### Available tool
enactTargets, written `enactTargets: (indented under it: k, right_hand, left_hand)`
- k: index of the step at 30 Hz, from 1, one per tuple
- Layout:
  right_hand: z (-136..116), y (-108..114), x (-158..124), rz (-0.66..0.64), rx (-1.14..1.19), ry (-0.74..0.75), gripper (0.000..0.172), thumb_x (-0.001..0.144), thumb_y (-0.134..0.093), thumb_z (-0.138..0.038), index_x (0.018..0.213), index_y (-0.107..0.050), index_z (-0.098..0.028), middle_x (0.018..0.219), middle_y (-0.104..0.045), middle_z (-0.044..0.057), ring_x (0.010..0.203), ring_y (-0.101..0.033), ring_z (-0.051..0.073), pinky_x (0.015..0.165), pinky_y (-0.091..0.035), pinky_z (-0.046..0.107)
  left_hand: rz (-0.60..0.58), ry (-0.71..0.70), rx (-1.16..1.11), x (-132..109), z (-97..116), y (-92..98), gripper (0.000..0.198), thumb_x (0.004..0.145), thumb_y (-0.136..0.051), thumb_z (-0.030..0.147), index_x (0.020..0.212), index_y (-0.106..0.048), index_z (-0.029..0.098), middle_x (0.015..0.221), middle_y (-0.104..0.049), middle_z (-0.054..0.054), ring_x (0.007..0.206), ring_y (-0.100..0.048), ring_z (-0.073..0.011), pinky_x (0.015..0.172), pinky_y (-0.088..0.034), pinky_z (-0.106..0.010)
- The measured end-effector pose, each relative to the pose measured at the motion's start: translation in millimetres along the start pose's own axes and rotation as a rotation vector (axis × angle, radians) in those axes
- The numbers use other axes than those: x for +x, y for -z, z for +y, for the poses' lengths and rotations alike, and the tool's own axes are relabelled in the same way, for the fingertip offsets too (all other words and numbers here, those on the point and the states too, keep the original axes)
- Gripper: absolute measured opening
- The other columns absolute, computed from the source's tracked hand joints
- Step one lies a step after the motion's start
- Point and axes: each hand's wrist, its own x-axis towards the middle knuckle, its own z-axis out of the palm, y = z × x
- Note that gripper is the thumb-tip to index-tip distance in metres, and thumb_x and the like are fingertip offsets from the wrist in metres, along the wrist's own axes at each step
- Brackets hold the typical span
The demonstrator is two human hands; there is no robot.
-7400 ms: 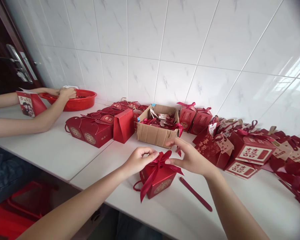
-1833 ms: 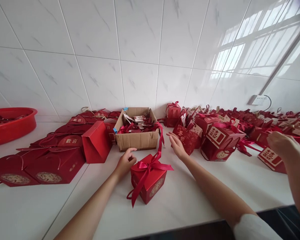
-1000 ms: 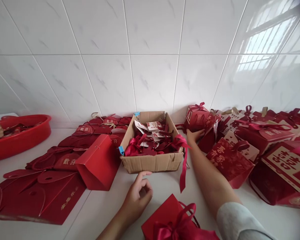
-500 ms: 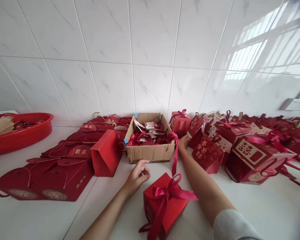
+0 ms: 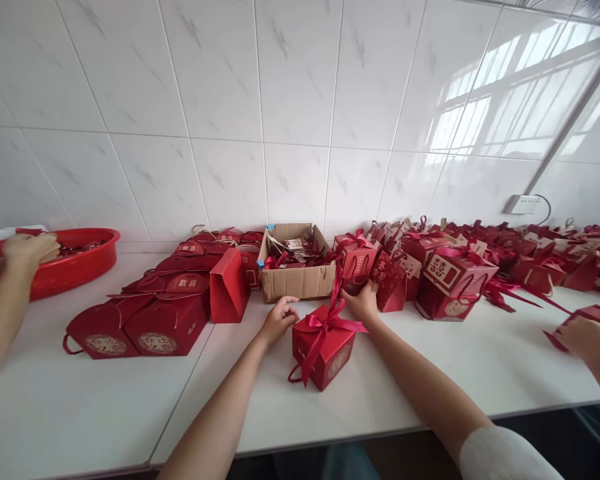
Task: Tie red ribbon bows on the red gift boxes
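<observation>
A red gift box (image 5: pixel 330 350) tied with a pink-red ribbon bow (image 5: pixel 325 323) sits in front of me on the white table. My left hand (image 5: pixel 279 321) rests just left of it, fingers loosely bent and apart, with nothing in them. Beyond the bow-tied box, my right hand (image 5: pixel 364 301) grips a second ribboned gift box (image 5: pixel 356 261) low on its side. That box stands beside an open cardboard box (image 5: pixel 300 283) filled with red tags and cards (image 5: pixel 297 245). Part of the grip is hidden behind the hand.
Rows of dark red boxes (image 5: pixel 167 320) and a plain red box (image 5: pixel 230 287) lie to the left. A red basin (image 5: pixel 80 267) has another person's hand (image 5: pixel 30 248) over it. Many wrapped boxes (image 5: pixel 455 280) fill the right. Another hand (image 5: pixel 593 340) is at far right.
My right hand has taken hold of the ribboned gift box by the cardboard box and drawn it nearer. My view has shifted right, bringing another person's hand in at far right.
</observation>
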Motion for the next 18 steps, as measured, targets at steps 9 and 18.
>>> enactTargets:
  k: [9,18]
  right_hand:
    - [40,96,-67,-0.115,-0.002,0.173,0.061,0.059,-0.072,-0.057,0.101,-0.048,-0.020,0.104,-0.050,0.009,0.093,-0.057,0.026,0.082,-0.052,0.042]
    - [112,220,-104,0.001,-0.052,0.203,0.052,0.063,-0.072,-0.049,0.106,-0.054,-0.026,0.104,-0.058,0.011,0.093,-0.062,0.030,0.070,-0.056,0.044]
  left_hand:
    - [0.023,-0.017,0.015,2,7,-1.7,0.040,0.059,-0.057,0.026,0.097,-0.053,0.017,0.066,-0.053,0.004,0.064,-0.052,-0.0158,0.062,-0.037,-0.026]
    - [0.001,0.032,0.034,4,6,-6.0,0.045,0.061,-0.063,0.032,0.101,-0.053,0.017,0.067,-0.056,0.004,0.060,-0.052,-0.0158,0.056,-0.035,-0.025]
